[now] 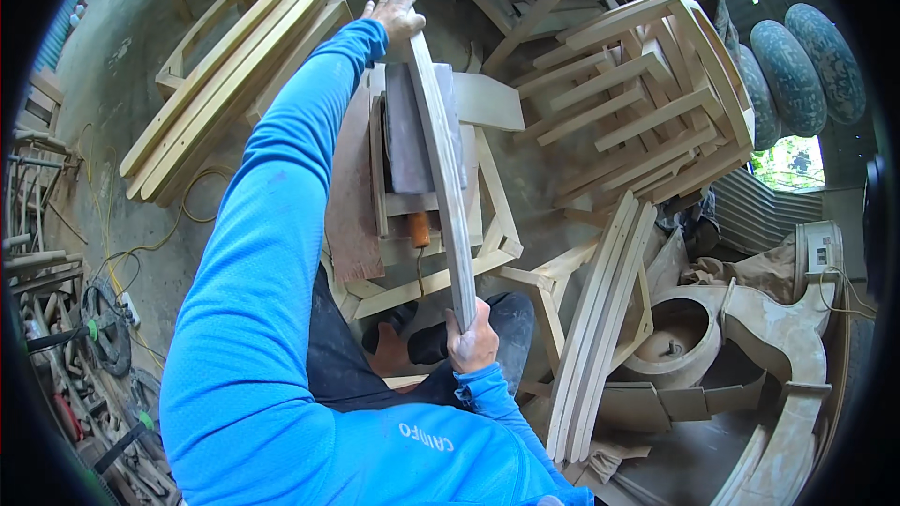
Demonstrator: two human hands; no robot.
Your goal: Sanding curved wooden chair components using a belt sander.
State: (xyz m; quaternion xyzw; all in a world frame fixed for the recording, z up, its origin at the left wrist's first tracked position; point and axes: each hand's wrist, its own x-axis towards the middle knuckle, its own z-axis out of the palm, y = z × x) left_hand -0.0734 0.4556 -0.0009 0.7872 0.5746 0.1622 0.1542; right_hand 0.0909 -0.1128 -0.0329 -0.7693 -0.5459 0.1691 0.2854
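A long, slightly curved wooden slat (433, 122) runs away from my lap, held in both hands. My left hand (397, 15) reaches far forward and closes over the slat near its far end. Close to my body, my right hand (472, 339) is wrapped around the near end. Under the slat lies a grey, flat-topped block or machine (410, 131), partly covered by it. An orange cylinder (419, 230) projects from the block's near side. I cannot tell whether slat and block touch. A reddish-brown board (354, 197) lies just left of the block.
Long curved slats (239, 66) are stacked at the far left. Slatted wooden frames (647, 94) pile up at the far right, with more slats (600, 333) leaning nearer. A dusty blower-like housing (675, 333) stands at the right. A yellow cable (145, 248) crosses the left floor.
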